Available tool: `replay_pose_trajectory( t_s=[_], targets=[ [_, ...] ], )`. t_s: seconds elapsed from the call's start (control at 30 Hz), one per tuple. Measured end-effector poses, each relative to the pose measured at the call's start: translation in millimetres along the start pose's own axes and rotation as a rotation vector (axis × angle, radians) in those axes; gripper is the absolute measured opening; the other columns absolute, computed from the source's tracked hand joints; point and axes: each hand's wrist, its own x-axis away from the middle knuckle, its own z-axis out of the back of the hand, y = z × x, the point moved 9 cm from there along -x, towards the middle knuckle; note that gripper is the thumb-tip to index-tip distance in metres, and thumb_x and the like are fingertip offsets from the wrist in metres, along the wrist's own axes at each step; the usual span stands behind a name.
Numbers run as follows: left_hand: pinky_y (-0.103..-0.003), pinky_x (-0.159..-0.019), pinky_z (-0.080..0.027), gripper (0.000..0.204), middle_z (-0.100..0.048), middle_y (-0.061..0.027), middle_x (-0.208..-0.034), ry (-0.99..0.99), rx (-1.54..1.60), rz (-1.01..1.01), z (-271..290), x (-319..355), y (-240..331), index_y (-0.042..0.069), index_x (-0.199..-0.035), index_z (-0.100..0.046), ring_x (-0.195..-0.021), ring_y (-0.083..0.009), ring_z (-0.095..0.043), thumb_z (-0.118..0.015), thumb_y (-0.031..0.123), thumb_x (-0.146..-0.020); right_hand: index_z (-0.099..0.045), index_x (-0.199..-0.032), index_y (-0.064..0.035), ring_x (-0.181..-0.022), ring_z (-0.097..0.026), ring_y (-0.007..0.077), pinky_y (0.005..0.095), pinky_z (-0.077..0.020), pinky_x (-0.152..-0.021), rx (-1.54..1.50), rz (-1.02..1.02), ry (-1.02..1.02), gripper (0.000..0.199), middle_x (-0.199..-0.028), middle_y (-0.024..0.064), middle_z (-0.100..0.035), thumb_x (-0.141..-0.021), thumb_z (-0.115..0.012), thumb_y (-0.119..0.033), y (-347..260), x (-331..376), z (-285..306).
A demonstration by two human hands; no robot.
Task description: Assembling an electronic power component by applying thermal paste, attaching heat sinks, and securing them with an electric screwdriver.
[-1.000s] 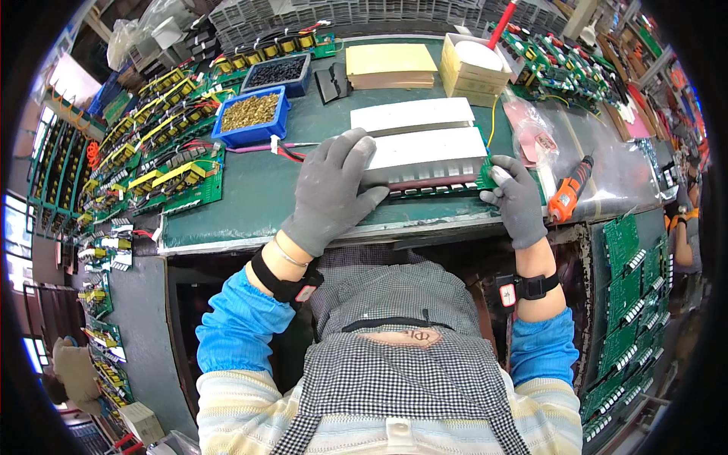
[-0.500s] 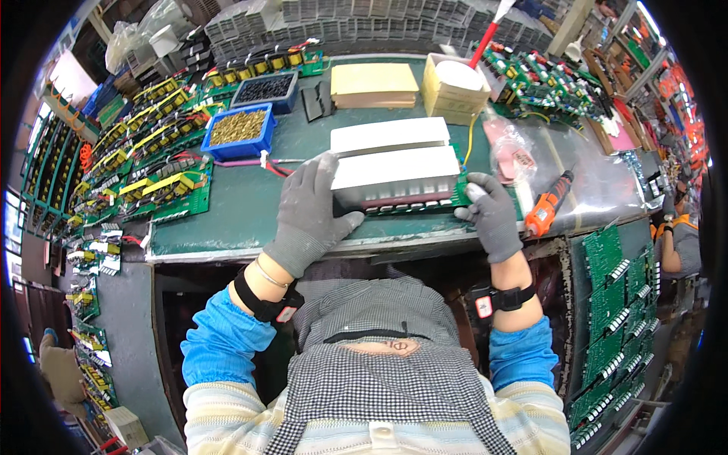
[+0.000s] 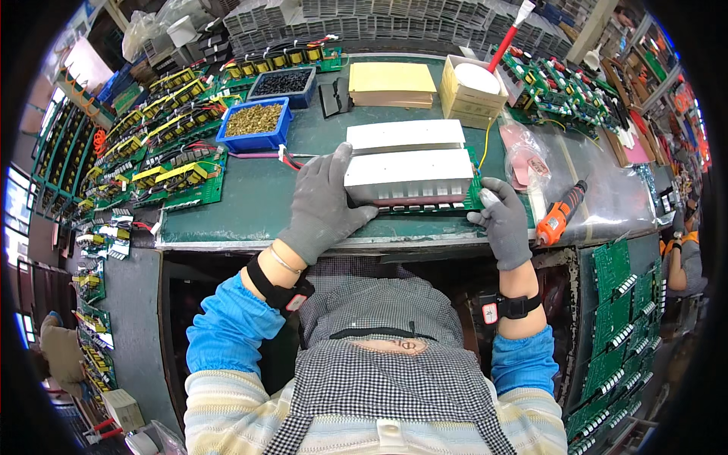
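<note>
I see the green workbench (image 3: 250, 199) spanning the view, its near edge running just in front of both hands. On it, at centre, lies a long silver heat sink (image 3: 409, 176) mounted on a green circuit board (image 3: 472, 199), with a second silver heat sink (image 3: 404, 135) just behind it. My left hand (image 3: 322, 206), in a grey glove, lies over the left end of the near heat sink with fingers spread and curled onto it, thumb up along its end face. My right hand (image 3: 504, 220), also gloved, pinches the board's right corner with fingers closed on it. Behind the heat sinks sits a flat yellow stack (image 3: 391, 82); to its right is an open cardboard box (image 3: 469, 100) holding a white disc with a red-handled tool standing in it. At left rear, a blue tray (image 3: 255, 125) holds small brass-coloured parts, and a darker tray (image 3: 282, 83) behind it holds black parts. Rows of green boards with yellow components (image 3: 163, 155) crowd the left side. A pink plastic bag (image 3: 526, 155) and an orange electric screwdriver (image 3: 560, 214) lie to the right of my right hand. Bare bench surface remains between the blue tray and my left hand.
</note>
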Motion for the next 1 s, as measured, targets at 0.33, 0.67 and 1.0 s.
replay_pose_trajectory(
  t_s=[0.33,0.67,1.0],
  targets=[
    [-0.046,-0.103,-0.04,0.105,-0.055,-0.0225,-0.124,-0.122,0.072,0.008,5.6,-7.4,-11.9,0.002,-0.147,-0.027,-0.119,-0.0399,-0.052,-0.084,0.029,-0.063,-0.054,-0.123,0.002,-0.08,-0.062,0.011,0.0264,-0.0589,-0.068,-0.031,0.009,0.015,0.031,-0.105,0.0079,-0.061,-0.095,-0.057,-0.011,1.6,-3.1,2.4],
    [-0.044,-0.101,-0.044,0.113,-0.058,-0.0249,-0.127,-0.513,0.214,-0.026,-28.9,-33.0,-28.1,0.003,-0.143,-0.033,-0.12,-0.042,-0.054,-0.091,0.042,-0.054,-0.056,-0.122,0.0051,-0.084,-0.063,0.0149,0.0278,-0.0587,-0.069,0.049,-0.09,-0.067,0.034,-0.111,0.0091,-0.06,-0.093,-0.062,-0.012,2.0,-4.6,0.2],
    [-0.043,-0.099,-0.046,0.114,-0.061,-0.0286,-0.123,-0.659,0.375,0.08,-19.8,-27.1,-28.1,0.004,-0.148,-0.025,-0.117,-0.044,-0.057,-0.088,0.042,-0.06,-0.061,-0.123,-0.0027,-0.101,-0.064,0.0235,0.034,-0.0502,-0.087,0.859,0.319,-0.19,0.044,-0.108,0.0138,-0.067,-0.086,-0.07,-0.024,-171.0,-33.8,8.6]
  ],
)
